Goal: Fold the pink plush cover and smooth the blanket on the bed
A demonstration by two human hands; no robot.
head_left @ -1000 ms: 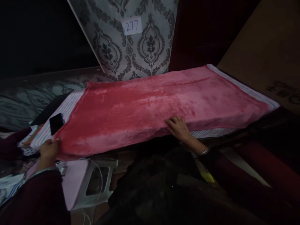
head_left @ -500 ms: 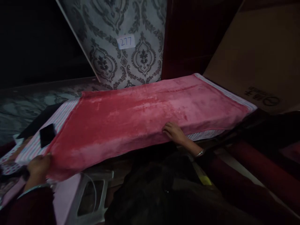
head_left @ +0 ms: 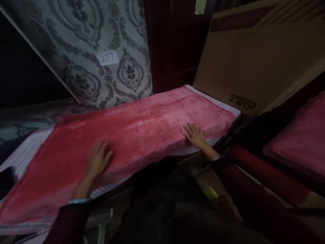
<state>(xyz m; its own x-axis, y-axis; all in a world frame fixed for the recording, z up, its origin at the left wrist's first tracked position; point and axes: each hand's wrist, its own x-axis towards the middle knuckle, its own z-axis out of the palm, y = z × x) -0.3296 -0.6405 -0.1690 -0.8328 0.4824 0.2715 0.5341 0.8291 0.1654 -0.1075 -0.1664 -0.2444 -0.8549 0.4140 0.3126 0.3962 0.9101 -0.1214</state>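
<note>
A red-pink plush cloth (head_left: 142, 125) lies spread over a long board or table, its near edge draping down. Beneath it, a striped cloth (head_left: 33, 149) shows at the left end and along the near side. My left hand (head_left: 98, 159) is over the left-middle part of the plush cloth, fingers apart and a little blurred; whether it presses on the cloth I cannot tell. Farther right, my right hand (head_left: 196, 135) rests flat on the cloth near its front edge, fingers spread. Neither hand holds anything.
A large cardboard box (head_left: 236, 64) leans behind the right end. Patterned wallpaper (head_left: 101, 78) with a paper label (head_left: 108, 57) reading 277 stands behind. Folded pink cloth (head_left: 302, 139) lies at far right, near a red roll (head_left: 269, 173). A pale stool (head_left: 99, 220) is below left.
My left hand has let go of the cloth's left corner and moved right onto its surface. My right hand has flattened and spread its fingers. The view has turned right.
</note>
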